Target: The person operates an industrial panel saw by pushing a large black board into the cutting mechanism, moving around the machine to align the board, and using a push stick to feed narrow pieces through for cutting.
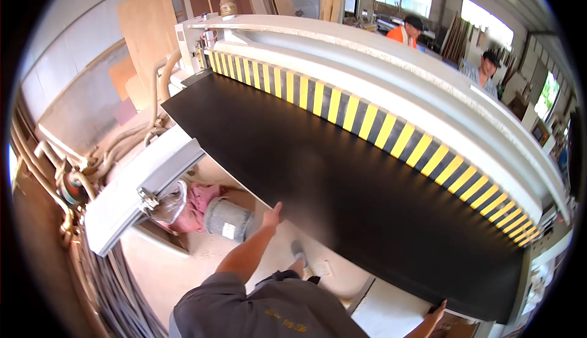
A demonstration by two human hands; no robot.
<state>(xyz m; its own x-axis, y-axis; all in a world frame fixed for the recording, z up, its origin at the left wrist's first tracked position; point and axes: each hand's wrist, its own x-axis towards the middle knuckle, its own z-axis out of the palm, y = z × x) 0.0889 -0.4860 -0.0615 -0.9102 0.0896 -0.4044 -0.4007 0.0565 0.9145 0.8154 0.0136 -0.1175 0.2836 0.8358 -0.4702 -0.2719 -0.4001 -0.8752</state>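
- Shirt: dk grey cloth, w/ a lighter grey bit low on the L side.
- L sleeve: short, same dk grey, loose at the end.
- Little yellow marks in a short row on the shirt front.
- L hand & R hand: both bare.
- L arm: bare below the sleeve.
- Grey shoe, or maybe a sock; too small to tell.

I see the right forearm cut off nearest me; the white machine hides two far-right co-workers' lower bodies.
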